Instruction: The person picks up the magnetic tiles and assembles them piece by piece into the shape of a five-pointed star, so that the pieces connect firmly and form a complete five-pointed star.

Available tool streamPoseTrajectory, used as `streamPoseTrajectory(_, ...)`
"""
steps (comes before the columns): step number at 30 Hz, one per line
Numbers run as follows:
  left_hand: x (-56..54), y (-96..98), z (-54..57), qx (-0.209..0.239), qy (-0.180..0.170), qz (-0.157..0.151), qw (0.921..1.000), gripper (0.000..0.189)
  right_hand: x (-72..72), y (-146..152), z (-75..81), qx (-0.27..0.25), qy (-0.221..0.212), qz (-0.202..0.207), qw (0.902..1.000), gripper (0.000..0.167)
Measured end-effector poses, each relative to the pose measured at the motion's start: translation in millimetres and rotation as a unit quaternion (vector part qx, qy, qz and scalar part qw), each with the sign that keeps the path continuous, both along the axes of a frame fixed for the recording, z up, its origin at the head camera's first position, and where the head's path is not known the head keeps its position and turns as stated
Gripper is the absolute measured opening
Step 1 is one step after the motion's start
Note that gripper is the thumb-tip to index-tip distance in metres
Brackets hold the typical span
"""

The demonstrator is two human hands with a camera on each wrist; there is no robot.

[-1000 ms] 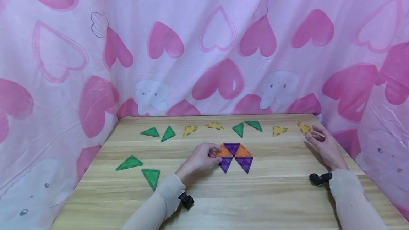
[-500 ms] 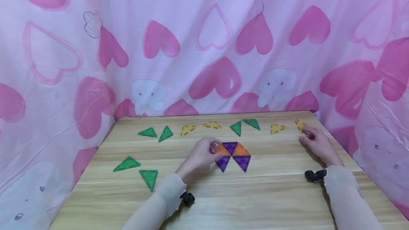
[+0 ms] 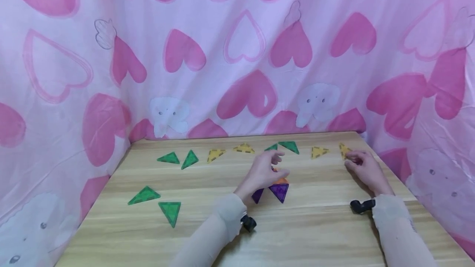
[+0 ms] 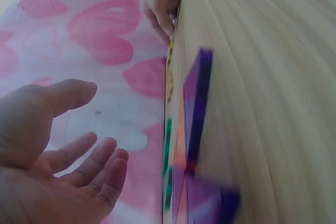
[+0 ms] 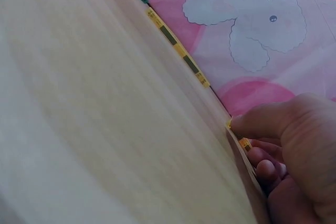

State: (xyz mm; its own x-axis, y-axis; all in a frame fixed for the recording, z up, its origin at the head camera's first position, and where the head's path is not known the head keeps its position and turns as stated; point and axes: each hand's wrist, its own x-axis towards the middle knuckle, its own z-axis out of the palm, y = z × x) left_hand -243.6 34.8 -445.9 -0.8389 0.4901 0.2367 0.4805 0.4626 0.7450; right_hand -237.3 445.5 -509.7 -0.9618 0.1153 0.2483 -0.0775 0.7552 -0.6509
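My left hand point(image 3: 262, 171) hovers over a group of purple and orange triangular magnetic tiles, hiding part of it. A purple tile point(image 3: 279, 192) and an orange tile point(image 3: 283, 179) show beside it. In the left wrist view, that hand point(image 4: 68, 156) has loosely spread fingers with nothing between them. At the table's far right, my right hand point(image 3: 367, 170) pinches the near end of a yellow triangular tile point(image 3: 344, 150) lying on the tabletop. Seen from the right wrist, thumb and fingers are on either side of this yellow tile point(image 5: 245, 144).
Behind the group lie a green tile point(image 3: 289, 147) and yellow tiles point(image 3: 243, 148), with another yellow tile point(image 3: 319, 152) left of the right hand. Several green tiles point(image 3: 170, 212) lie on the left. A pink heart-print curtain point(image 3: 200, 52) encloses the wooden table point(image 3: 315, 234).
My left hand has left the group's left side and moved right, over its middle. The right hand has stayed at the yellow tile, with its fingers closing in. The head view has shifted slightly.
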Motion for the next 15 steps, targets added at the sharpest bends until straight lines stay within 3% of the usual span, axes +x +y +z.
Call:
streamPoseTrajectory(8,-6.1,52.5,5.7,-0.003,-0.024,-0.036,0.9990,0.059,1.8,-2.3,1.4,-0.009,-0.003,0.011,0.9999,0.044)
streamPoseTrajectory(15,-20.1,88.5,1.8,-0.036,-0.031,-0.041,0.9980,0.063,1.7,-4.2,0.3,-0.005,-0.008,0.002,1.0000,0.043)
